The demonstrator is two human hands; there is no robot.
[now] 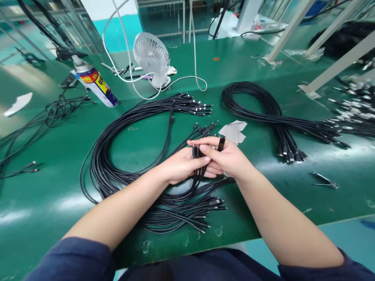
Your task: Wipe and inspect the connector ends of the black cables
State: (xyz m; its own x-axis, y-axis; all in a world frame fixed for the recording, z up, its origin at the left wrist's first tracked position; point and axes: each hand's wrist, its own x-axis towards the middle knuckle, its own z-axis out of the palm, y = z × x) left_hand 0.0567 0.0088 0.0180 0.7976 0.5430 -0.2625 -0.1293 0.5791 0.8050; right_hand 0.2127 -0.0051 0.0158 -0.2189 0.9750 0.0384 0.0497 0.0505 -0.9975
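Note:
Several black cables (197, 171) run up between my two hands, their plug ends pointing away from me. My left hand (183, 166) is closed around them, the thumb lying across the cables. My right hand (228, 156) meets it from the other side, thumb and fingers closed on the same plugs; a dark band circles one of its fingers. Below and left of the hands spreads a large looped bundle of black cables (101, 156), with connector ends fanned out to the right. A crumpled whitish scrap (233, 131) lies just beyond my right hand.
A second cable coil (254, 93) lies at the right, near tweezers (324, 180). Further back stand a small white fan (151, 54) and a spray can (95, 82). Loose cables (55, 111) tangle at the left. White posts (336, 62) rise from the green table (58, 187).

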